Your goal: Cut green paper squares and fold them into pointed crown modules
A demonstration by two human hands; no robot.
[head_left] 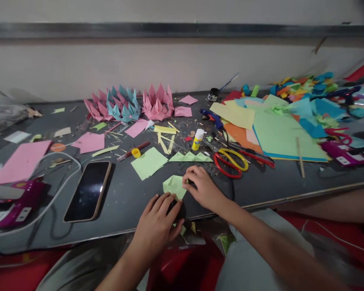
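A small light green sheet of paper (pixel 173 184), partly folded, lies near the table's front edge. My left hand (pixel 157 216) rests palm down at its lower edge, fingers stretched and a little apart, the tips touching it. At the paper's right side, my right hand (pixel 204 188) has thumb and fingers closed on the edge. Behind it stretches a row of folded green triangles (pixel 190 157), with a stack of green paper squares (pixel 149 163) to the left. A yellow glue stick (pixel 197 140) with a white top stands upright behind the row.
Scissors with red and yellow handles (pixel 230 163) lie right of my hands, and a phone (pixel 87 192) lies left. Farther back are pink origami rings (pixel 158 103), a blue glue gun (pixel 212 117) and an ink pot (pixel 213 95). Large green sheets (pixel 285 133) spread at right.
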